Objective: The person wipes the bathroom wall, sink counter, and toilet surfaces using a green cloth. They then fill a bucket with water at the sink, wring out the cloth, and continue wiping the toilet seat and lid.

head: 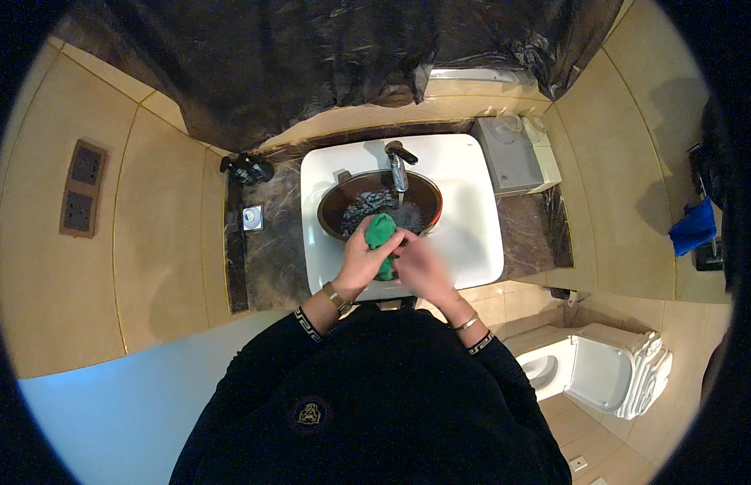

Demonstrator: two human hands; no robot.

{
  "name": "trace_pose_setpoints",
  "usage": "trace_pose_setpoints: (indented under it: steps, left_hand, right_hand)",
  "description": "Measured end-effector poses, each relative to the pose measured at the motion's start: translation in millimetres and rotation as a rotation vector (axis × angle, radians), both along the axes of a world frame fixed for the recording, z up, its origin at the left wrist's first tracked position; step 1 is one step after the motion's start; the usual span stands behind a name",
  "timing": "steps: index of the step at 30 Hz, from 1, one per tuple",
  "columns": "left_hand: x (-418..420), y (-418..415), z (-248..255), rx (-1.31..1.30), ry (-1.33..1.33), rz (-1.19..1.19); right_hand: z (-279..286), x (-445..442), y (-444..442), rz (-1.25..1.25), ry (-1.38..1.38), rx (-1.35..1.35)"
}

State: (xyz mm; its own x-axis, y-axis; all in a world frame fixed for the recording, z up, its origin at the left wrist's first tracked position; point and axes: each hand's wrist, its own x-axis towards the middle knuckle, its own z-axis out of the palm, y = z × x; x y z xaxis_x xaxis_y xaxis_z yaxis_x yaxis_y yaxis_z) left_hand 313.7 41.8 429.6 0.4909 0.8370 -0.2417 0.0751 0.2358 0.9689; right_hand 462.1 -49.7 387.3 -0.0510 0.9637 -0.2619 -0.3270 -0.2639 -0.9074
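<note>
Over the near rim of an oval dark basin (338, 227), my left hand (362, 257) holds a bunched green cloth (380, 231), part of which hangs below the fingers. My right hand (425, 267) is just to its right, blurred, its fingers touching or close to the cloth; its grip cannot be made out. The basin stands in a white sink (472, 206) and holds water with bubbles. Water runs into it from a chrome faucet (399, 173).
Dark bottles (251, 168) stand on the marble counter (272, 260) at the left, near a small white box (252, 218). Grey storage boxes (510, 160) are at the back right. A blue cloth (693, 227) hangs at the right, above a toilet (548, 367) with an open lid.
</note>
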Motion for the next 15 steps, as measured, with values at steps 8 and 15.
trace_pose_setpoints:
  steps: [8, 15]
  left_hand:
    - [-28.9, 4.7, -17.7, 0.158, -0.162, -0.292]
    - [-53.8, 34.8, -64.3, 0.2, 0.039, 0.283]
  right_hand:
    - [4.9, -20.4, 12.3, -0.042, -0.444, 0.062]
    - [24.0, -20.8, 0.9, -0.601, -0.145, -0.177]
